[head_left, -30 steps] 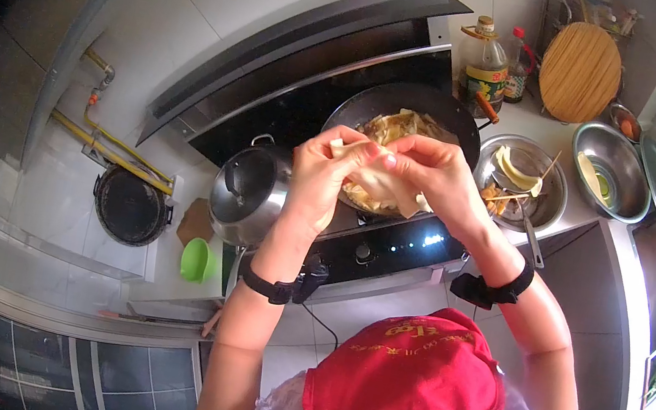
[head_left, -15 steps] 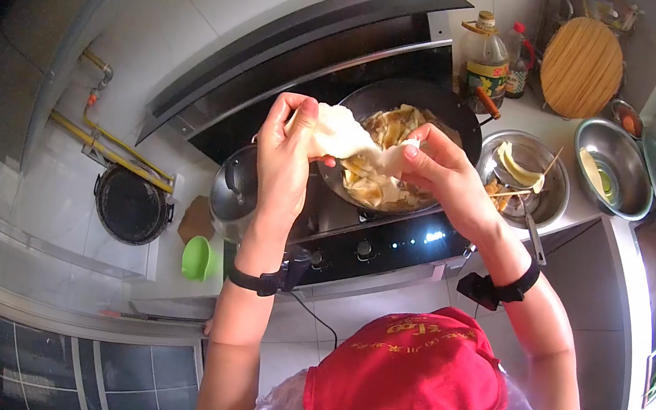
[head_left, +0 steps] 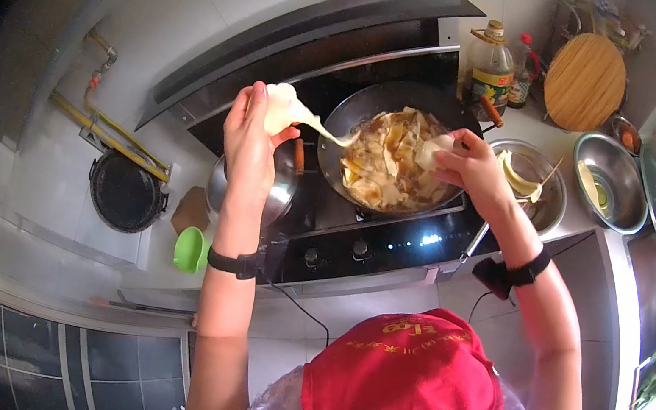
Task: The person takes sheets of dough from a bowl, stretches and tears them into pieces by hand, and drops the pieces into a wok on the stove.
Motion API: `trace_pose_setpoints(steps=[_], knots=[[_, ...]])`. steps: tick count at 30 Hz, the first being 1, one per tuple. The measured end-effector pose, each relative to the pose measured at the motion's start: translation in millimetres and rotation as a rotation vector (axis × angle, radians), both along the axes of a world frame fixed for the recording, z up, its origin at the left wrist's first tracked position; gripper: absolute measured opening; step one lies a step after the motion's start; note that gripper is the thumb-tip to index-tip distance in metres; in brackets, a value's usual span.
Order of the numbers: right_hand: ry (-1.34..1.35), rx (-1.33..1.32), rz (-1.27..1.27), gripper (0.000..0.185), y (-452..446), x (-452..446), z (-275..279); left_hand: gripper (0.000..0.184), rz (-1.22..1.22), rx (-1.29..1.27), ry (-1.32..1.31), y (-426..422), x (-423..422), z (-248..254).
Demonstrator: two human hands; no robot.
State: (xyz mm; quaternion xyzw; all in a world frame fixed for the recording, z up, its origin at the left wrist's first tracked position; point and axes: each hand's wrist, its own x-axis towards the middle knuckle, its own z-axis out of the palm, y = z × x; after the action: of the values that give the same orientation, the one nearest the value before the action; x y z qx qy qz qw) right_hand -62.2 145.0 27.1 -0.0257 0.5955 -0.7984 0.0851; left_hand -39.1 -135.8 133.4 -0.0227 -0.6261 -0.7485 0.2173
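Observation:
My left hand point(head_left: 249, 141) is closed on a pale piece of dough point(head_left: 281, 109), held up left of the wok. A thin stretched tail of that dough hangs toward the wok's left rim. My right hand point(head_left: 477, 175) pinches a smaller dough piece point(head_left: 432, 151) over the right side of the wok point(head_left: 334, 163). Inside the wok, flat torn dough pieces point(head_left: 392, 151) lie with other food in brownish liquid. The two held pieces are apart from each other.
A lidded pot point(head_left: 278, 197) stands left of the wok on the stove. On the right counter are a steel pan point(head_left: 548, 210) with a yellowish slice, a metal bowl point(head_left: 635, 189), an oil bottle point(head_left: 490, 63) and a round wooden board point(head_left: 585, 83). A green bowl point(head_left: 190, 250) sits at left.
My hands have moved apart, the left to the left and the right to the right. The dough between them has stretched and torn into two pieces. More of the wok's contents shows.

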Motion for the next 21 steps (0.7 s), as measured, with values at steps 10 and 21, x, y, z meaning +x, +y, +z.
trace_pose_setpoints(steps=[10,21], knots=[[0.128,0.186,0.147,0.007,-28.9,-52.7,-6.7,0.018,-0.190,-0.052,-0.106,-13.0,-29.9,-43.6],[0.510,0.163,0.133,0.022,-54.8,-19.3,74.3,0.010,-0.386,-0.235,-0.032,37.3,-22.1,-25.0]])
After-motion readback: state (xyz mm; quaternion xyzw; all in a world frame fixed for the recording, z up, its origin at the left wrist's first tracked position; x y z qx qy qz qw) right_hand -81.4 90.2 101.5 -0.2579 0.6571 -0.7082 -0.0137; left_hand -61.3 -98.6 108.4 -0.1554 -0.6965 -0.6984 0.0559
